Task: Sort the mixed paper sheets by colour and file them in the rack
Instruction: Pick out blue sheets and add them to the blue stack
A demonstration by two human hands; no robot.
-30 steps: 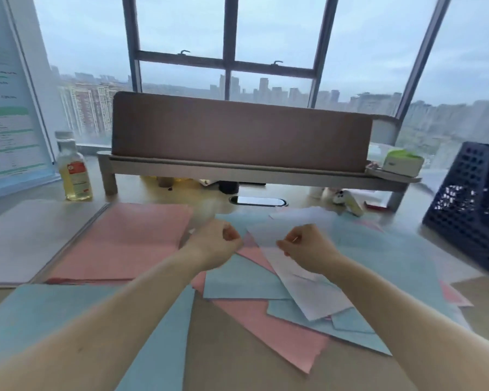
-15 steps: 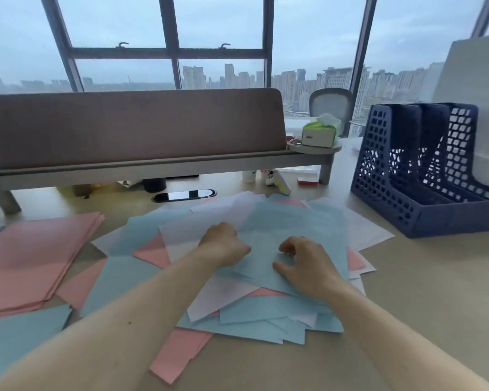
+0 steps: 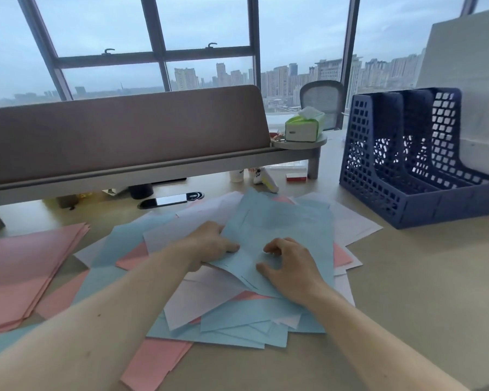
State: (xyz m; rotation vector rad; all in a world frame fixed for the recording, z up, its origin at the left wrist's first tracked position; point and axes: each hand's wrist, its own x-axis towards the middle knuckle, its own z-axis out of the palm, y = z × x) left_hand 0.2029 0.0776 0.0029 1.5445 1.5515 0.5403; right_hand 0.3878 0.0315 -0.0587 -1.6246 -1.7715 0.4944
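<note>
Several blue sheets [image 3: 280, 221] lie uppermost on the mixed heap [image 3: 237, 328] of blue, pink and white paper, on the bench [image 3: 407, 292], left of the navy file rack [image 3: 378, 193] and apart from it. Left hand [image 3: 212, 244]: grip clamped on the left edge of the blue sheets, thumb on top, that edge raised. Right hand [image 3: 291, 266]: fingers curled, tips resting on the same sheets; whether this grip pinches the paper cannot be told. A pink stack [image 3: 26, 263] lies farther left of the rack, beyond the heap. A tissue box [image 3: 302, 127] stands behind and left of the rack.
</note>
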